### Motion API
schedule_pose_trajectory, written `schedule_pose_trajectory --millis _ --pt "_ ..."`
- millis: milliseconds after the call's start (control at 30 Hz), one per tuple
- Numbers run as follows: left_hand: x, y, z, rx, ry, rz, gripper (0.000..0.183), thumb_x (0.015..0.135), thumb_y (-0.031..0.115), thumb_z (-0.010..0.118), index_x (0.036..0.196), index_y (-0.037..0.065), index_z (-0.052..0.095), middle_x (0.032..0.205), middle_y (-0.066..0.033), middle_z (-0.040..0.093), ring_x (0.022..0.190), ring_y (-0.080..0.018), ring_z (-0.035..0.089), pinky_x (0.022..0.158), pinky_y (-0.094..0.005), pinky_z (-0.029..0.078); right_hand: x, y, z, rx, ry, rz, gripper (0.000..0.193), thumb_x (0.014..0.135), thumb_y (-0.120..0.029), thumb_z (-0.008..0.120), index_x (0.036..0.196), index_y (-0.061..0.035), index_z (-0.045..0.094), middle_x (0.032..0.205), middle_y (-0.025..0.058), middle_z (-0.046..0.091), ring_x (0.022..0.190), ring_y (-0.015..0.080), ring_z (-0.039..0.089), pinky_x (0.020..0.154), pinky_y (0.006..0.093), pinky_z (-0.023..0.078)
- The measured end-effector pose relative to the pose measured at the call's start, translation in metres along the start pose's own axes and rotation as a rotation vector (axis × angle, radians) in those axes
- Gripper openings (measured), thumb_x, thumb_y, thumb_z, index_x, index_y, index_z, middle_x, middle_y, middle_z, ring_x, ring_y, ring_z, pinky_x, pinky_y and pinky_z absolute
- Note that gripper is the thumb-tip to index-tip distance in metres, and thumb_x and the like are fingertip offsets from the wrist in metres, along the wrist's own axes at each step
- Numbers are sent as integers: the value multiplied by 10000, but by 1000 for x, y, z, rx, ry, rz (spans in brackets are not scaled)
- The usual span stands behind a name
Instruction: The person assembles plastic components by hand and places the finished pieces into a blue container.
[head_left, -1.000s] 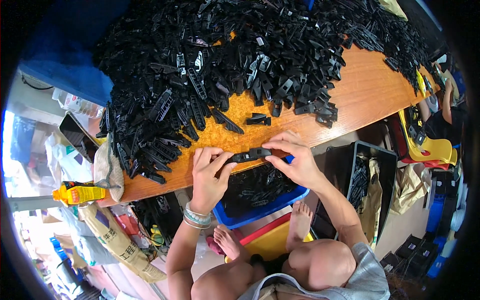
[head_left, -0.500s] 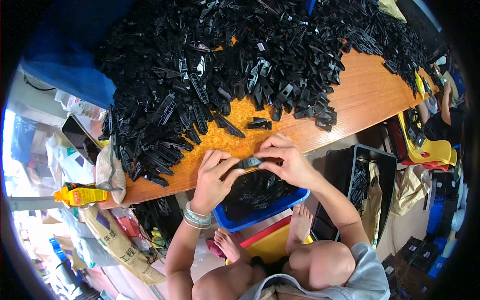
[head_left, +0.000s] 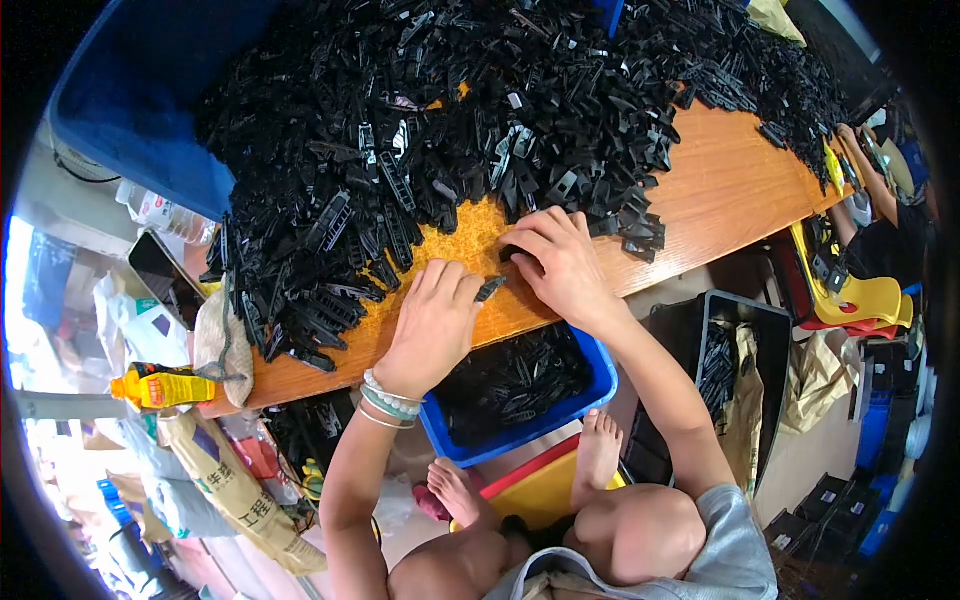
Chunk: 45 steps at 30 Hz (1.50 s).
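Note:
My left hand [head_left: 432, 312] is over the orange-brown table [head_left: 655, 245], fingers bent together at a small black plastic part [head_left: 490, 289] whose end sticks out beside the fingertips. Just to the right, my right hand [head_left: 562, 262] has its fingers curled onto another dark plastic part [head_left: 508, 252], mostly covered by them. A big heap of black plastic parts [head_left: 420, 130] spreads over the table beyond both hands. Below the table edge, between my forearms, a blue bin [head_left: 608, 388] has many similar black parts lying in it.
A black crate [head_left: 775, 325] with parts and brown paper stands at right. Near the table's left end are a yellow bottle [head_left: 165, 388], a cloth bag [head_left: 218, 345] and a phone [head_left: 165, 275]. A large blue tub [head_left: 130, 130] borders the heap. Another person's arm [head_left: 872, 175] shows at far right.
Both hands have moved away from the bin's edge onto the table and drawn apart. Earlier they held one black part between them; now each has its fingers at a separate part.

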<state>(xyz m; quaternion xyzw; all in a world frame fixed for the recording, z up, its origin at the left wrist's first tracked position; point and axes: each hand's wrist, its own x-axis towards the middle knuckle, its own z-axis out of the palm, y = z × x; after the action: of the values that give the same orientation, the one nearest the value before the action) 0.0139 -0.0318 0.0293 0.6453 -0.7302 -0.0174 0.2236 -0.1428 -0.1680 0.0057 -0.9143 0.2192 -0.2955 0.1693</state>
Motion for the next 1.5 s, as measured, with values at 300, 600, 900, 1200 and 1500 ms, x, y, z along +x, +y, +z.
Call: schedule_pose_trajectory --millis 300,600,900,1200,1500 --pt "-12 23 -9 -536 223 -583 291 795 -37 712 1036 20 559 896 -115 636 779 -207 634 717 -304 507 -3 7 -2 283 205 115 263 767 -41 731 1029 -64 724 930 65 694 886 252 624 826 346 407" --pt "-29 10 22 -471 313 -407 233 693 -8 796 906 -16 701 967 -105 626 922 -238 604 824 -326 489 -21 3 4 990 190 597 209 859 2 663 1059 -23 719 872 93 674 760 165 618 666 255 473" --pt "-28 10 24 -351 312 -365 240 696 37 806 911 -4 709 904 -106 586 875 -261 557 778 -342 470 -15 2 -6 943 114 594 209 869 41 645 1063 6 714 915 78 608 653 104 591 553 211 478" --pt "-29 11 25 -363 320 -348 246 703 37 803 925 -6 708 901 -103 583 872 -259 554 779 -340 465 -12 -4 -15 445 94 400 307 824 61 675 1120 -17 699 982 42 588 820 107 573 713 240 470" --pt "-29 10 24 -374 319 -355 242 698 29 800 921 -8 714 897 -101 584 858 -255 548 773 -338 462 -38 -16 -22 691 -194 368 313 801 71 673 1107 11 689 972 65 599 827 127 601 729 235 491"
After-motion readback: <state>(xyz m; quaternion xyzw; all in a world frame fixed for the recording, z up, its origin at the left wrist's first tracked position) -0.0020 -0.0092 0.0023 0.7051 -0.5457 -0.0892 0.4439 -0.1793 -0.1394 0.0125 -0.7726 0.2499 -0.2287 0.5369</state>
